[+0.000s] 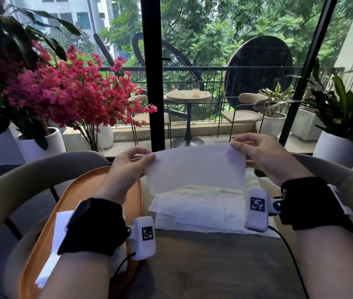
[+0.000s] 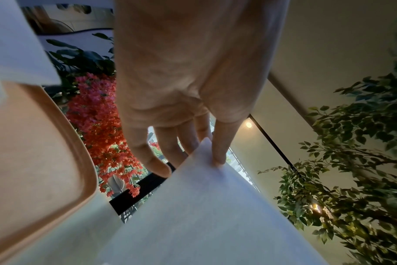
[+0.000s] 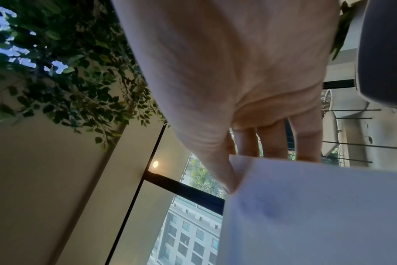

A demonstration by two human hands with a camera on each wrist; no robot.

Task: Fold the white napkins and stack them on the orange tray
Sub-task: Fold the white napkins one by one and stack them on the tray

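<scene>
A white napkin [image 1: 197, 169] hangs in the air above the table, stretched flat between both hands by its two far corners, its lower edge dangling just over the pile of unfolded napkins [image 1: 195, 208] lying on the grey tabletop [image 1: 214, 266]. The left hand [image 1: 128, 167] pinches the left corner between thumb and fingertips; in the left wrist view the thumb [image 2: 220, 154] presses onto the paper with the other fingers behind the sheet. The right hand [image 1: 264, 156] pinches the right corner the same way, thumb on the near face. To the left of the pile, touching the table's edge area, sits the orange tray [image 1: 80, 188], with folded white napkins [image 1: 57, 244] lying on it, partly hidden under the left forearm. Pink-red flowers [image 1: 67, 91] stand beyond the tray.
</scene>
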